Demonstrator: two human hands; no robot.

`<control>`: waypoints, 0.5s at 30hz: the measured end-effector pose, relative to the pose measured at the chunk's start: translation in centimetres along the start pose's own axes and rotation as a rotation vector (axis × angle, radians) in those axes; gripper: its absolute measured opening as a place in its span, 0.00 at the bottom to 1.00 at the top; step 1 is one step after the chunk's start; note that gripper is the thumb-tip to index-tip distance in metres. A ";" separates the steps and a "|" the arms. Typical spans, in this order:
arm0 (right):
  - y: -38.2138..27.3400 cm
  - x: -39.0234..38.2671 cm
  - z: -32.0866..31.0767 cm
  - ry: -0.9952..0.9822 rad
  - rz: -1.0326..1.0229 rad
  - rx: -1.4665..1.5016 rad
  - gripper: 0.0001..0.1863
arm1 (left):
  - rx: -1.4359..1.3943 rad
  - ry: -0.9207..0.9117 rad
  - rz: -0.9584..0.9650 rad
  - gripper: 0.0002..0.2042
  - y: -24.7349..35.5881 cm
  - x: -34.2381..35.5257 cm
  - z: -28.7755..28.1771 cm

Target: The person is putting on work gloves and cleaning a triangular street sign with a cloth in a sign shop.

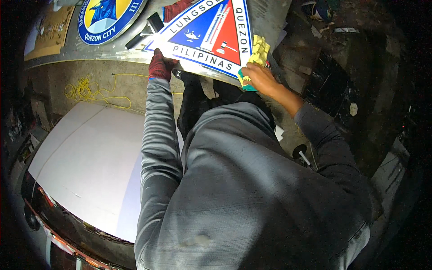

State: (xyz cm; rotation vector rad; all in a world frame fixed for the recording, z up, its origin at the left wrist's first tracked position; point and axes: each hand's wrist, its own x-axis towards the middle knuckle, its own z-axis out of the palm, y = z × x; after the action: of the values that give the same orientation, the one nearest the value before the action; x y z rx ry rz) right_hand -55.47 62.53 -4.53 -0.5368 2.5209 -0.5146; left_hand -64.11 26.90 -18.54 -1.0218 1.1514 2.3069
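Your left hand, in a dark red work glove, rests at the lower left edge of the triangular sign panel with red, blue and white fields, which sits at 12 o'clock in the view. Its fingers curl over that edge, gripping the panel. Your right hand, bare, lies at the panel's lower right corner, at about 1 o'clock; its fingers are pressed together on a yellow cloth that touches the panel's right edge, with a bit of teal cloth showing beneath the palm. Both forearms, in grey sleeves, run up from the lower edge to the panel. The panel lies tilted on a shiny metal sheet. At 11 o'clock, on the same sheet, lies a round blue and yellow sign disc, well apart from your hands. Between disc and triangle lies a dark, flat tool. A tangle of yellow cord lies on the concrete floor at 10 o'clock, just above a large white board at 8 o'clock.
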 end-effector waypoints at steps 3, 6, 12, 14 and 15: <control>0.8 -1.6 -0.1 0.013 0.004 0.033 0.15 | -0.030 -0.010 0.027 0.26 -0.3 0.5 -0.2; 2.1 -2.9 0.5 0.000 0.028 0.038 0.14 | -0.015 0.034 0.039 0.27 -0.2 0.8 -0.1; 5.9 -5.1 0.5 0.049 0.028 -0.011 0.14 | 0.049 -0.080 0.016 0.28 -1.4 -3.4 2.1; 7.7 -5.7 -1.5 0.000 0.301 0.554 0.13 | 0.099 -0.043 -0.176 0.27 -3.8 -5.8 3.5; 8.7 -5.7 -2.7 0.111 0.262 0.598 0.14 | 0.065 -0.135 -0.221 0.26 -5.4 -6.9 4.3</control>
State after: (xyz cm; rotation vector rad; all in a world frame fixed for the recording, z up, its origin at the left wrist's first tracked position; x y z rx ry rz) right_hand -54.84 73.26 -4.05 0.0463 2.3178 -1.1562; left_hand -58.21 33.52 -14.58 -0.9059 1.0001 2.1166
